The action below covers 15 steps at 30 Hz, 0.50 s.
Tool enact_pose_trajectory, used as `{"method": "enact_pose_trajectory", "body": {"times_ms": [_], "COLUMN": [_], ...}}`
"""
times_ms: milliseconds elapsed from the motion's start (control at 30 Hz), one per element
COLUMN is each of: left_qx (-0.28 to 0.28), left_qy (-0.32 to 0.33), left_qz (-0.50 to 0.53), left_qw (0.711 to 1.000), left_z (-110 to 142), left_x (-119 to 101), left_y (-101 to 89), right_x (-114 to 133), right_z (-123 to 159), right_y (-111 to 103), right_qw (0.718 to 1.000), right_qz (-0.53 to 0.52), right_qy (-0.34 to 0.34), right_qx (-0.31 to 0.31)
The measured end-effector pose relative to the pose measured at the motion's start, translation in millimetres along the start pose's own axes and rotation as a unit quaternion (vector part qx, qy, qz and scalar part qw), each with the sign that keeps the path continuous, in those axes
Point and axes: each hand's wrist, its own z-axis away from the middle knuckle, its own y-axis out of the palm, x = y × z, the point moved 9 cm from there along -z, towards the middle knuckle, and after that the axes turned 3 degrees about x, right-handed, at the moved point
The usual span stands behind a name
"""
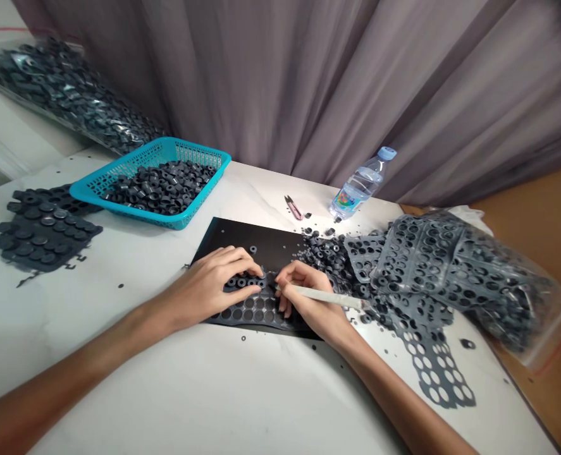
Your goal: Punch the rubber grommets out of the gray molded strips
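A black rubber sheet (254, 311) with rows of round caps lies on a flat black board (233, 237) in front of me. My left hand (228, 278) rests on the sheet's left part, fingers bent and thumb below them, gripping it around a few raised ring-shaped pieces. My right hand (308, 291) is closed round a slim tool with a pale, pen-like handle (330, 296). The tool's dark tip points left at the sheet, close to my left fingertips; its exact shape is too small to make out.
A blue basket (185, 218) of black rubber pieces stands at the back left, near a full plastic bag (71, 95) and stacked rubber sheets (47, 230). Loose pieces (330, 259), punched sheets (413, 253), pink thread snips (294, 208) and a water bottle (360, 186) lie right.
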Motion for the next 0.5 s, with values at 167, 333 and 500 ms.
{"method": "enact_pose_trajectory", "body": {"times_ms": [167,333,500], "left_qx": [0.001,0.021,0.034], "left_qy": [-0.01,-0.088,-0.079], "left_qz": [-0.039,0.031,0.042], "left_qw": [0.999,0.995,0.995], "left_z": [-1.3,4.4,7.4], "left_x": [-0.2,18.9,17.1], "left_y": [7.1,11.9,14.6], "right_x": [1.8,-3.6,-9.1], "right_z": [0.9,6.2,12.0], "right_y": [-1.0,0.1,-1.1], "right_qw": [1.0,1.0,0.998], "right_qz": [0.006,-0.016,-0.044], "right_qy": [0.002,0.025,0.039], "right_qx": [-0.002,0.006,-0.004]}}
